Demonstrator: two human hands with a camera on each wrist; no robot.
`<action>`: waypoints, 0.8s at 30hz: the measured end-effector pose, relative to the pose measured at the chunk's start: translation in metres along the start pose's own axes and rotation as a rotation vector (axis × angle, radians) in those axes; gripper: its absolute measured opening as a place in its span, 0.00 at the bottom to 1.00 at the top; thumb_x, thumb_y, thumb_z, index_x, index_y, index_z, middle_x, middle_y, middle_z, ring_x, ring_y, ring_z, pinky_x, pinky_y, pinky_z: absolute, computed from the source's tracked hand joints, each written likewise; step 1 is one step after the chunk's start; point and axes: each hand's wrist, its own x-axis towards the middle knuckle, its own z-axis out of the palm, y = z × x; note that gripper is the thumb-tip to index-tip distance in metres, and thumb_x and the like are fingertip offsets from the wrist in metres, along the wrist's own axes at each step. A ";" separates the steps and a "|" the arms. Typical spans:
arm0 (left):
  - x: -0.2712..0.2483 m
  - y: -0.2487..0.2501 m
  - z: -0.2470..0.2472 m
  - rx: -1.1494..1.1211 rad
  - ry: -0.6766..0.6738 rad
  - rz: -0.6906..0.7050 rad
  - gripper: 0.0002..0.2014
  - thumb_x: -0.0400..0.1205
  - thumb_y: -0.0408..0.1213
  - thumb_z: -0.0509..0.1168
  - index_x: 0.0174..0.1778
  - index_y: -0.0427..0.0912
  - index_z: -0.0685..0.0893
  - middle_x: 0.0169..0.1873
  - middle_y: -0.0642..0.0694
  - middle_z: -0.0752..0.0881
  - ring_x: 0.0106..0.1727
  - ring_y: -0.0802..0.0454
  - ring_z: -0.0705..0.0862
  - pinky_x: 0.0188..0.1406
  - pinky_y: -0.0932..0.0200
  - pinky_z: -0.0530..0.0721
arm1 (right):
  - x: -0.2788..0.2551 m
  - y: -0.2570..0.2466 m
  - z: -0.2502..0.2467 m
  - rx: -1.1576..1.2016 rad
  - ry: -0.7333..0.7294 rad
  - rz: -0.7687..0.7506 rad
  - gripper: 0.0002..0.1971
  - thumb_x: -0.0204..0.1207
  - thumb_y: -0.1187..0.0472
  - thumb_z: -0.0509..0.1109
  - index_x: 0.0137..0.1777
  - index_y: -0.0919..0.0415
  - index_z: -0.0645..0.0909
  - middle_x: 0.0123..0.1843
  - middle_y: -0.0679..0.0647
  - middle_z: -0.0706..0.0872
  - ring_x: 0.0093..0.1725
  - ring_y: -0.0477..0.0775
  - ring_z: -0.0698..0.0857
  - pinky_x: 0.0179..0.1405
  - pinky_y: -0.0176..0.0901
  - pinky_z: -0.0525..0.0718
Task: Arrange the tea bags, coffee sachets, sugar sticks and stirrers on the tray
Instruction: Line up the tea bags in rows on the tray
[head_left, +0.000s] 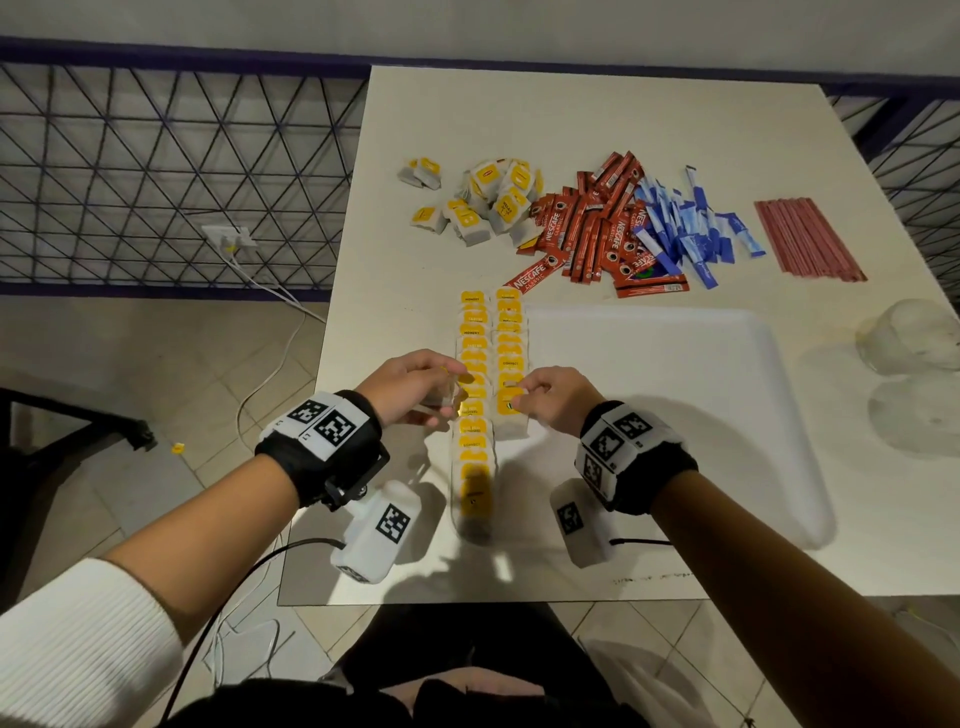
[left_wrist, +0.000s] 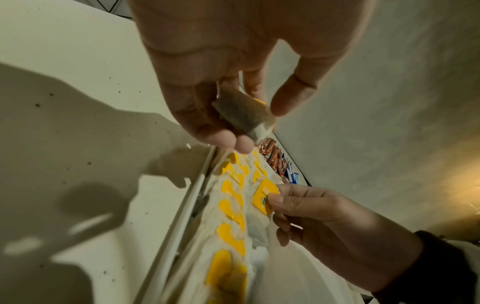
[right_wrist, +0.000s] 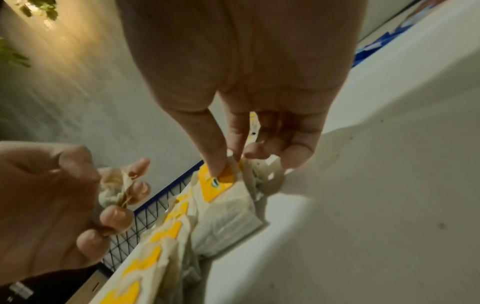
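Observation:
Two columns of tea bags (head_left: 474, 415) with yellow tags lie along the left side of the white tray (head_left: 649, 415). My left hand (head_left: 447, 395) hovers over the left column and holds a tea bag (left_wrist: 244, 115) between thumb and fingers. My right hand (head_left: 519, 397) pinches the yellow tag of the nearest tea bag (head_left: 511, 404) in the right column; that tag (right_wrist: 221, 182) sits under my thumb. Loose tea bags (head_left: 478, 202), red coffee sachets (head_left: 587, 228), blue sugar sticks (head_left: 685, 228) and pink stirrers (head_left: 808, 241) lie in piles beyond the tray.
The white table (head_left: 571, 119) ends on the left just beside the tray's rim (left_wrist: 187, 207); a wire fence (head_left: 156, 171) and tiled floor lie past it. Crumpled clear plastic bags (head_left: 914, 338) sit at the right edge. Most of the tray's right part is bare.

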 end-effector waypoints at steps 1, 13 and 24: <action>0.000 0.000 0.000 -0.003 0.002 0.001 0.14 0.82 0.27 0.54 0.43 0.45 0.82 0.31 0.44 0.83 0.23 0.58 0.82 0.22 0.68 0.81 | 0.001 0.000 0.001 0.025 0.003 0.017 0.07 0.76 0.62 0.69 0.53 0.61 0.80 0.32 0.43 0.71 0.49 0.51 0.73 0.51 0.39 0.70; -0.003 -0.007 -0.001 -0.009 0.017 -0.018 0.13 0.82 0.26 0.54 0.44 0.43 0.82 0.29 0.47 0.84 0.27 0.54 0.81 0.25 0.65 0.80 | -0.012 0.010 0.006 0.104 0.162 -0.099 0.17 0.71 0.61 0.75 0.51 0.59 0.69 0.33 0.45 0.70 0.33 0.40 0.71 0.37 0.28 0.72; 0.001 -0.003 0.002 0.005 0.020 -0.011 0.13 0.83 0.27 0.54 0.43 0.45 0.82 0.23 0.51 0.85 0.25 0.56 0.82 0.25 0.66 0.79 | -0.028 0.014 0.012 -0.385 0.066 -0.289 0.13 0.74 0.58 0.70 0.56 0.58 0.74 0.48 0.48 0.66 0.34 0.50 0.71 0.42 0.38 0.71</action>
